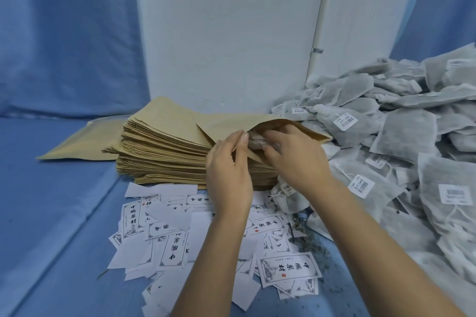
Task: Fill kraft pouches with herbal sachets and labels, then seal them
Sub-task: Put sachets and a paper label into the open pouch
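A thick stack of flat kraft pouches (pixel 164 154) lies on the blue cloth. On top of it one kraft pouch (pixel 231 122) is held open at its mouth. My left hand (pixel 229 167) pinches the near lip of that mouth. My right hand (pixel 293 154) grips a pale herbal sachet (pixel 257 140) and has it partly inside the opening. Several white printed labels (pixel 289 267) are scattered in front of the stack. A large heap of grey herbal sachets (pixel 401 134) with barcode tags fills the right side.
A single kraft pouch (pixel 77 144) lies flat to the left of the stack. A white panel (pixel 226 33) stands behind, with blue curtain at both sides. Loose herb crumbs (pixel 316 249) dot the cloth near the labels.
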Demonstrator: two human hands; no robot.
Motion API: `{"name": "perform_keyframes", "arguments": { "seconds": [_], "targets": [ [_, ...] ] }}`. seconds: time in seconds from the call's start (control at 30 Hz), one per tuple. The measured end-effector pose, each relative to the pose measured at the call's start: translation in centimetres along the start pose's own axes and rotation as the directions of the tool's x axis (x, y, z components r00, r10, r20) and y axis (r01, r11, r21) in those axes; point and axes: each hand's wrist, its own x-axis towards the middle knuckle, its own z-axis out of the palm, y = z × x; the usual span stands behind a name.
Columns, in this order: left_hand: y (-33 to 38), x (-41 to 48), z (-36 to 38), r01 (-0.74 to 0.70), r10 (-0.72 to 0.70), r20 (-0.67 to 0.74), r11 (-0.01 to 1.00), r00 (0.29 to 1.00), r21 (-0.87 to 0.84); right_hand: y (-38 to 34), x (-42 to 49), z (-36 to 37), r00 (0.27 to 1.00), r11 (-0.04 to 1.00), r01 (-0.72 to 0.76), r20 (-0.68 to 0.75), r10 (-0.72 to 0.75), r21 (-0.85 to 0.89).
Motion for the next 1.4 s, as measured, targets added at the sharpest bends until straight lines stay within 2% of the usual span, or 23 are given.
{"name": "perform_keyframes", "arguments": {
  "seconds": [0.17,0.33,0.5,0.53,0.63,0.7,0.8,0.87,0.93,1.07,1.13,1.23,1.33,1.4],
  "targets": [
    [0.1,-0.7,0.1,-0.06,0.063,-0.026,0.994,0.998,0.089,0.4,2.5,1.2,0.994,0.953,0.035,0.111,-0.002,-0.302],
    [0.6,-1.1,0.2,-0.085,0.092,-0.087,0.993,0.992,0.083,0.1,4.3,2.1,0.992,0.944,0.001,0.118,0.04,-0.331],
    [0.4,-0.7,0.0,-0.061,0.065,-0.055,0.995,0.996,0.078,-0.1,3.9,2.0,0.984,0.947,0.032,0.177,0.026,-0.319],
    [0.4,-0.5,-0.1,-0.068,0.072,-0.046,0.995,0.996,0.077,-0.2,3.6,1.8,0.986,0.949,0.027,0.163,0.026,-0.314],
    [0.4,-0.3,-0.2,-0.076,0.079,-0.016,0.99,0.997,0.121,-0.7,2.4,1.2,0.999,0.923,0.026,-0.025,-0.039,-0.385],
    [0.3,-0.5,-0.3,-0.094,0.095,0.004,0.978,0.995,0.184,-1.0,1.9,1.0,0.997,0.943,0.049,-0.045,-0.068,-0.33],
    [0.2,-0.8,-0.3,-0.099,0.097,0.016,0.976,0.995,0.192,-1.5,2.0,1.1,0.995,0.994,0.014,0.1,-0.002,-0.112],
    [0.3,-1.0,-0.2,-0.104,0.104,0.011,0.99,0.995,0.1,-1.5,2.5,1.4,0.978,0.995,-0.038,0.203,0.057,-0.094],
    [0.5,-1.2,-0.2,-0.134,0.136,-0.013,0.986,0.991,0.099,-1.1,3.1,1.8,0.953,0.992,-0.066,0.288,0.095,-0.109],
    [0.7,-1.2,-0.2,-0.104,0.107,-0.049,0.992,0.993,0.065,0.0,3.8,1.8,0.921,0.993,-0.051,0.379,0.086,-0.103],
    [0.8,-0.8,-0.1,-0.058,0.059,-0.018,0.998,0.998,0.029,0.2,3.3,1.6,0.945,0.997,-0.034,0.324,0.055,-0.071],
    [0.5,-0.3,0.4,0.012,-0.014,0.052,0.999,0.999,0.05,0.3,1.5,1.0,1.0,0.995,-0.018,0.02,0.016,0.094],
    [0.3,-0.2,0.4,0.053,-0.059,0.138,0.997,0.989,0.047,0.5,-1.2,0.5,0.953,0.947,0.025,-0.294,0.074,0.321],
    [0.2,-0.2,0.2,0.003,-0.014,0.135,0.997,0.991,0.083,1.3,-2.8,0.8,0.937,0.939,-0.024,-0.319,0.141,0.344]
  ]
}}
